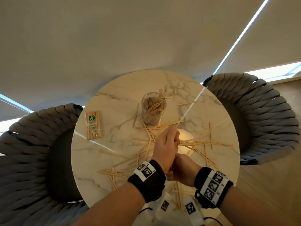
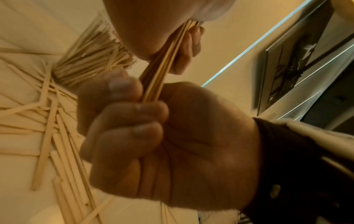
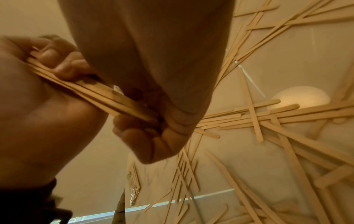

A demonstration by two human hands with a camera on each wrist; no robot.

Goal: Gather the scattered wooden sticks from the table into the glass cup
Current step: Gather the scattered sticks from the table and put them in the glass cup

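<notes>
Both hands hold one bundle of wooden sticks (image 2: 162, 68) above the middle of the round marble table (image 1: 114, 95). My left hand (image 1: 166, 144) grips its far end, fingers curled round it (image 2: 191, 45). My right hand (image 1: 180, 172) is a fist round the near end (image 2: 153, 136). The right wrist view shows the bundle (image 3: 107, 98) running from my right hand (image 3: 38, 113) into my left hand (image 3: 149, 144). The glass cup (image 1: 154, 110) stands upright beyond the hands, holding many sticks (image 2: 91, 60). Several loose sticks (image 1: 203, 142) lie scattered around and under the hands.
A sealed pack of sticks (image 1: 94, 125) lies at the table's left. More loose sticks (image 1: 114, 173) lie near the front edge. Woven grey chairs stand at the left (image 1: 32, 152) and the right (image 1: 260, 115). White marker tags (image 1: 189, 207) hang below my wrists.
</notes>
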